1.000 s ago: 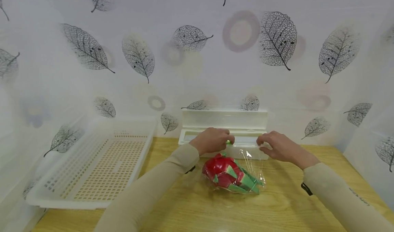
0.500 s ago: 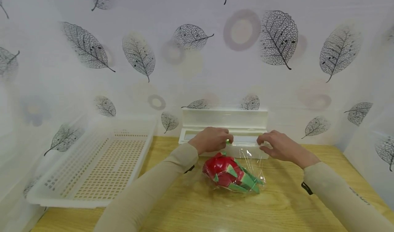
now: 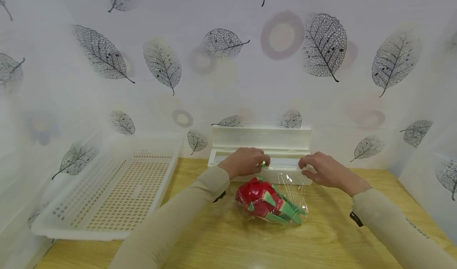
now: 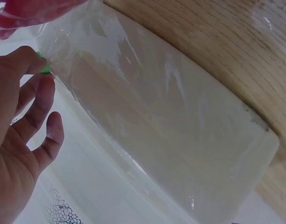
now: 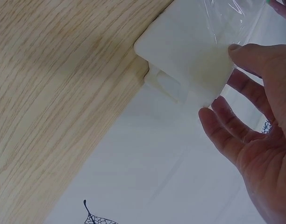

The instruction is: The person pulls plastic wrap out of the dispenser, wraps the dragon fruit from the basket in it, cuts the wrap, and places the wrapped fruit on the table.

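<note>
- Hands meet at a white cling-film box (image 3: 262, 158) that stands at the far edge of the wooden table (image 3: 321, 241), its lid (image 3: 260, 137) raised against the leaf-print wall (image 3: 228, 62).
- The left hand (image 3: 246, 162) rests on the near front of the box, left of its middle; thumb and forefinger pinch a small green slider (image 3: 264, 164), and in the left wrist view the other fingers (image 4: 42, 105) lie loosely bent beside it.
- The right hand (image 3: 323, 170) is at the right end of the box, fingers relaxed and slightly spread; in the right wrist view the thumb tip (image 5: 241, 53) touches the box's end and the fingers grip nothing.
- Clear film (image 3: 290, 185) runs from the box down towards the person and lies over a red and green dragon fruit (image 3: 265, 203).
- The fruit sits on the table just near of the box, between the two beige sleeves (image 3: 171, 225).
- A white perforated tray (image 3: 107, 193) lies well to the left, near the left wall.
</note>
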Tool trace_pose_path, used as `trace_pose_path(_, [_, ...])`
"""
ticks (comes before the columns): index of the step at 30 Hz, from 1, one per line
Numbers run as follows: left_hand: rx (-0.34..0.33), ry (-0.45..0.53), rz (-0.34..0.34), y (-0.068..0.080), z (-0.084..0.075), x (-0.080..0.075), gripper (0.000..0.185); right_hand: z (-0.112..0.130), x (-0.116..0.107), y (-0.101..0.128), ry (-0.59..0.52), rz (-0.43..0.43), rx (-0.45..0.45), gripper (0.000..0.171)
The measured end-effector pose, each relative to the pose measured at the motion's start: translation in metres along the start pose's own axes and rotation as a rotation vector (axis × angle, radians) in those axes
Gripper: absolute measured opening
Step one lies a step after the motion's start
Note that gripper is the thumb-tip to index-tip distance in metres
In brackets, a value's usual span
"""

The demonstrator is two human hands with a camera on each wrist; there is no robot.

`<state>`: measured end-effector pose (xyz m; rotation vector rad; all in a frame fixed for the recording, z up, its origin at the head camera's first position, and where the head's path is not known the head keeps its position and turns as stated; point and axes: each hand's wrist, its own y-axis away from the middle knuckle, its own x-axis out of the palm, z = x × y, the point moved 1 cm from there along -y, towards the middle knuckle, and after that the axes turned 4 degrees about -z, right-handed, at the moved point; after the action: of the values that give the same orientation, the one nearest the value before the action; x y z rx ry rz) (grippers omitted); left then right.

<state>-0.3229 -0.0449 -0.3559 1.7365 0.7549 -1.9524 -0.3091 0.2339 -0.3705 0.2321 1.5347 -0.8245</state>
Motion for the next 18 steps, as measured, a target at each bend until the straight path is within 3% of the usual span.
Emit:
trace_pose_path(11, [0.008,-0.045,-0.025,-0.0006,0.0005,0.0017,0.020,-0.0010,0.0005,0.0013,0.008,0.004,0.021,0.015])
trace_pose_path(18, [0.024,-0.122,-0.054,0.0012,-0.0014,0.0028,0.021,-0.0024,0.0022,0.0018,0.018,-0.010,0.016,0.015])
